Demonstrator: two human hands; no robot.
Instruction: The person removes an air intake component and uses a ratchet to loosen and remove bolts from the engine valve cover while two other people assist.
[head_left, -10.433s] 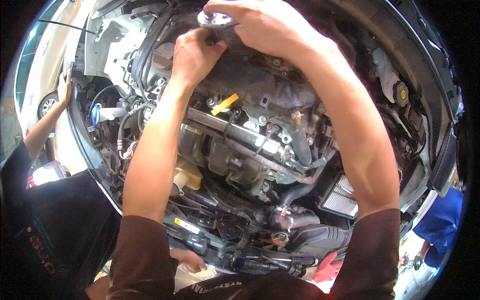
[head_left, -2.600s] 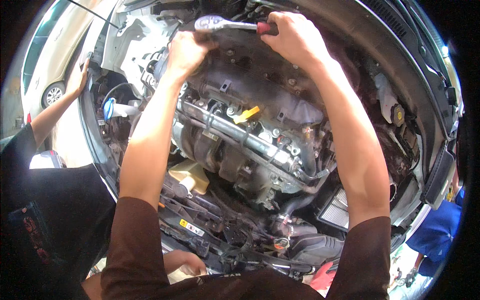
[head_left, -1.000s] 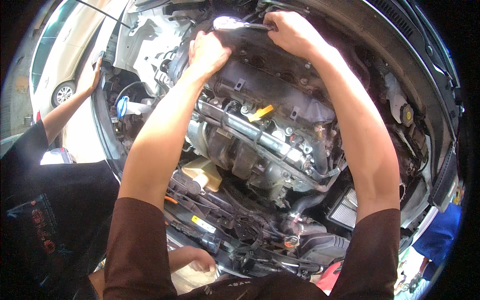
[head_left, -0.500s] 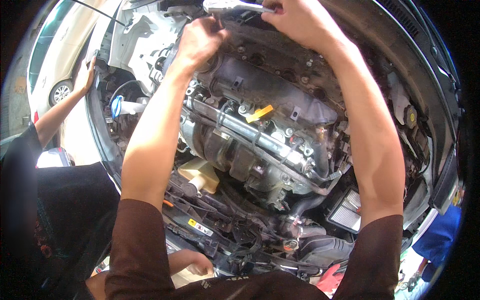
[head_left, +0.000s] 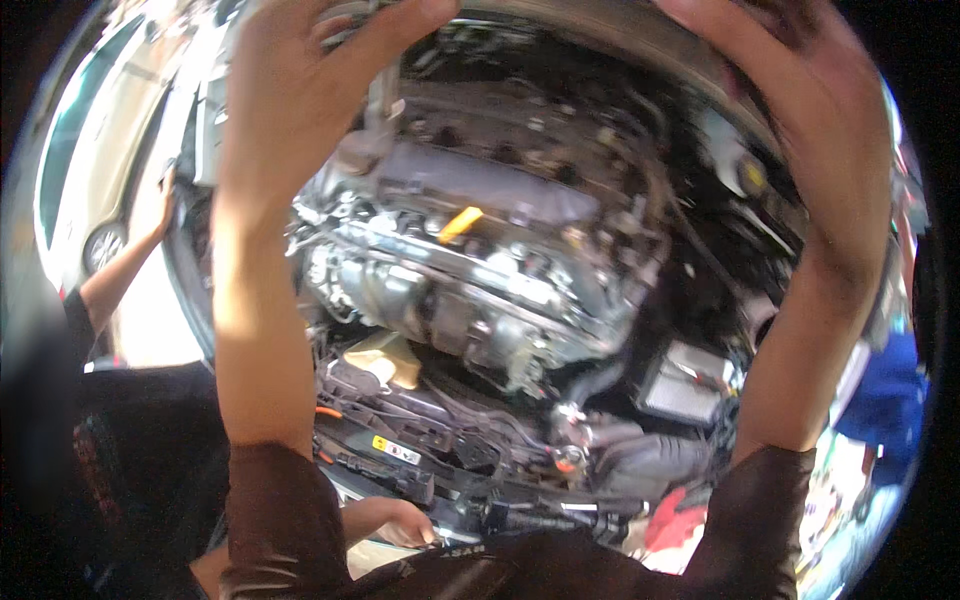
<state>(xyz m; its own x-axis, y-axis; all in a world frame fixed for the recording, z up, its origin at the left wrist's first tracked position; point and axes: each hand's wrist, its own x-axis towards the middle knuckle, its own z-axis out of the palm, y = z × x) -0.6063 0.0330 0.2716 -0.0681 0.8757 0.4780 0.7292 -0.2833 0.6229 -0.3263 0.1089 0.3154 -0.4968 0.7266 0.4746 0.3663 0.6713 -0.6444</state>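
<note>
Both of my hands are raised close to the view, cut off by its upper edge. My left hand (head_left: pixel 290 100) is at the upper left, thumb stretched inward and fingers apart, with nothing seen in it. On the upper right, my right hand (head_left: pixel 815 100) also has its thumb stretched inward; its fingertips are out of view, and no tool shows in it. Below and between them lies a car engine (head_left: pixel 450 290), blurred, with a dark cover (head_left: pixel 490 185) and a yellow dipstick handle (head_left: pixel 461 224). Neither hand touches the engine.
A rectangular air filter (head_left: pixel 685 385) lies at the right with a small tool on it. A cream reservoir (head_left: pixel 385 360) sits near the front. At the left are another person's arm (head_left: pixel 130 265) and hand (head_left: pixel 395 522). A red cloth-like thing (head_left: pixel 675 520) is at the lower right.
Both hands have left the engine's far side and come up toward the view, spreading apart. The silver ratchet-like tool held in the right hand is out of sight. The view has shifted.
</note>
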